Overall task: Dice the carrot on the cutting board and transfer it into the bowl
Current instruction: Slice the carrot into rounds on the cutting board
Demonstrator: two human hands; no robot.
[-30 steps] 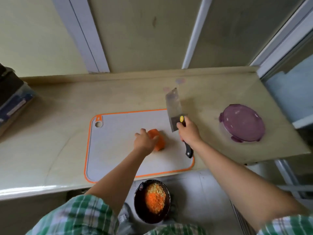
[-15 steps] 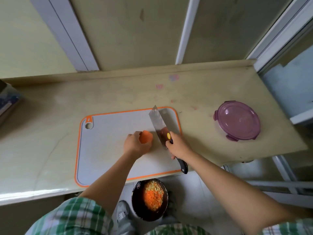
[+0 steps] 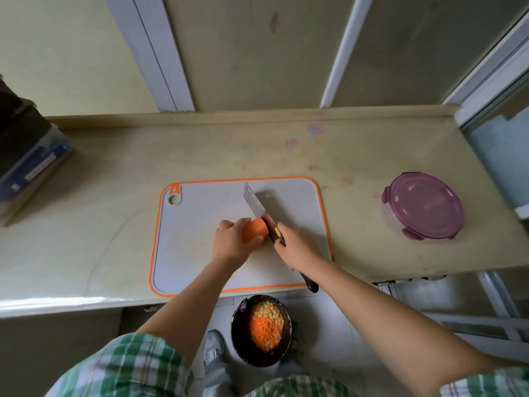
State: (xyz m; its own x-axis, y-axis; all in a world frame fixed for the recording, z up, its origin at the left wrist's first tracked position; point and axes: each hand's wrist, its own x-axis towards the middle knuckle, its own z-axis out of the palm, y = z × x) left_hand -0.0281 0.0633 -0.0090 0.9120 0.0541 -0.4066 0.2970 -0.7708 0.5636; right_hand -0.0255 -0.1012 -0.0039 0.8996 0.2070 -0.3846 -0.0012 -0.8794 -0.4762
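Head view only. Carrot (image 3: 254, 229) stub at ctr of cutting board (image 3: 197, 233), on the desk (image 3: 100, 213), held from its left side by left hand (image 3: 231, 245), fingers curled over the top, thumb at the near side. Long axis approx left-right, bare end facing right, twd the knife (image 3: 255, 206). Right hand (image 3: 297, 250) just right of the stub, nearer that end, wrapped round the knife handle close up to the blade. Blade diag., tip far-left, heel near-right, edge touching or just beside the carrot's right end; can't tell which. Both forearms reaching in from the near edge. Prob. next: slice down across the axis, w/ left fingertips kept clear of the edge. Bowl (image 3: 240, 336) on the floor below the desk's near edge, w/ diced bits inside. Purple lid (image 3: 423, 206) well apart to the right.
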